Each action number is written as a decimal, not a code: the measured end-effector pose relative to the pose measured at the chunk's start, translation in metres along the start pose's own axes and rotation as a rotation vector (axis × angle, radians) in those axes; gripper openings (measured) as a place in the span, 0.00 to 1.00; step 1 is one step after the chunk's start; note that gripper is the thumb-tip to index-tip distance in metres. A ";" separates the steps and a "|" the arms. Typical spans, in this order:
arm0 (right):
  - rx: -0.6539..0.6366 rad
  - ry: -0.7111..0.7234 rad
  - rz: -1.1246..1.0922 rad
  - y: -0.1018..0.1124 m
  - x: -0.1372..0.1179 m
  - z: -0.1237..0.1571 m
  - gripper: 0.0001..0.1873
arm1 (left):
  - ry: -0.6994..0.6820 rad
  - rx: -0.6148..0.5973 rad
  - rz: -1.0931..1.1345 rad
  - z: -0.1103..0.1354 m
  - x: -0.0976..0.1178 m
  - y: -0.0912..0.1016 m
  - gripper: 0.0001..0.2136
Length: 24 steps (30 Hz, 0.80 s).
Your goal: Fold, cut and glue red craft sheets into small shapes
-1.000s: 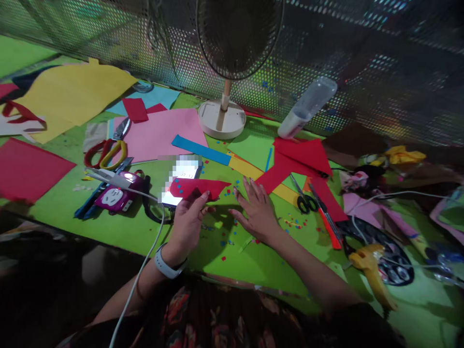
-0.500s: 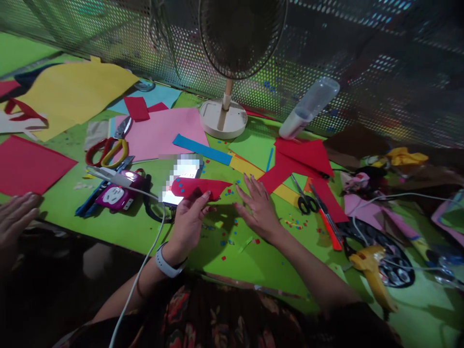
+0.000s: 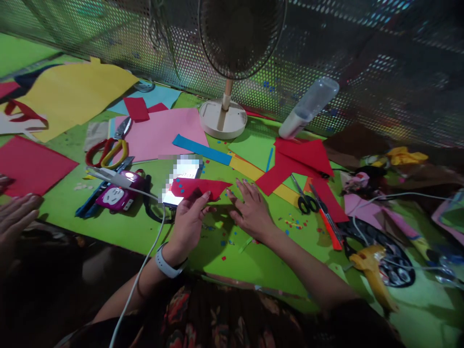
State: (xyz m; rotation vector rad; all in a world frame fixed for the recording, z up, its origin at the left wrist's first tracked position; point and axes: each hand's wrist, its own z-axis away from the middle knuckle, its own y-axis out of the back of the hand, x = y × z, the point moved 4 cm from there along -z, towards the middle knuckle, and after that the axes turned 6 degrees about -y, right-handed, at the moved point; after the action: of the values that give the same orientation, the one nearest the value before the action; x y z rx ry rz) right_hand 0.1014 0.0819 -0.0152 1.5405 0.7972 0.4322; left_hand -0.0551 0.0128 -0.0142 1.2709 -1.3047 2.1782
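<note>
Firstly, near right: one yellow glue gun (image 3: 368,257), before a dark tray (image 3: 402,276) with rounded wells, contents unclear. Near centre, at a green table (image 3: 253,270): left hand (image 3: 186,224), thumb and fingers pinching one red paper piece (image 3: 199,186) bearing small blue spots; right hand (image 3: 252,210), open, fingers spread, close to the paper's right tip, contact with the table uncertain. Left edge: a second person's hand (image 3: 16,220), beside a red sheet (image 3: 38,166). Centre left: one purple adapter (image 3: 118,194). Beyond the red piece, partly covered by it: one lit phone (image 3: 187,166), partly pixelated, reading "07:12". Far right: one clear bottle (image 3: 308,108), tilted, label illegible, contents indistinct. Far centre: one fan (image 3: 241,38).
</note>
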 end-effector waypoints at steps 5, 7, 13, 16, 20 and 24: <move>-0.095 0.027 0.055 -0.004 -0.008 -0.005 0.31 | 0.016 0.012 0.008 0.000 -0.002 0.001 0.08; -0.083 0.044 0.068 -0.003 -0.009 -0.006 0.30 | 0.018 0.008 0.010 0.000 -0.003 0.001 0.08; 0.050 0.039 0.000 0.006 -0.006 -0.004 0.26 | 0.008 0.005 0.012 -0.002 -0.002 0.001 0.09; 0.102 -0.045 -0.142 0.012 0.001 -0.002 0.22 | 0.002 -0.009 0.001 -0.001 -0.001 0.000 0.09; 0.089 -0.205 -0.502 0.018 0.011 0.000 0.21 | -0.006 0.001 -0.016 -0.002 -0.001 0.002 0.09; 0.046 -0.355 -0.890 0.018 0.018 0.001 0.21 | 0.008 -0.014 -0.045 -0.001 -0.001 0.001 0.10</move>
State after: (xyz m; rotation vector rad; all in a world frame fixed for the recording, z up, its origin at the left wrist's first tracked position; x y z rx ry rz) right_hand 0.1187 0.0941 -0.0016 1.1064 1.1066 -0.5020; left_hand -0.0560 0.0132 -0.0161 1.2728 -1.2728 2.1378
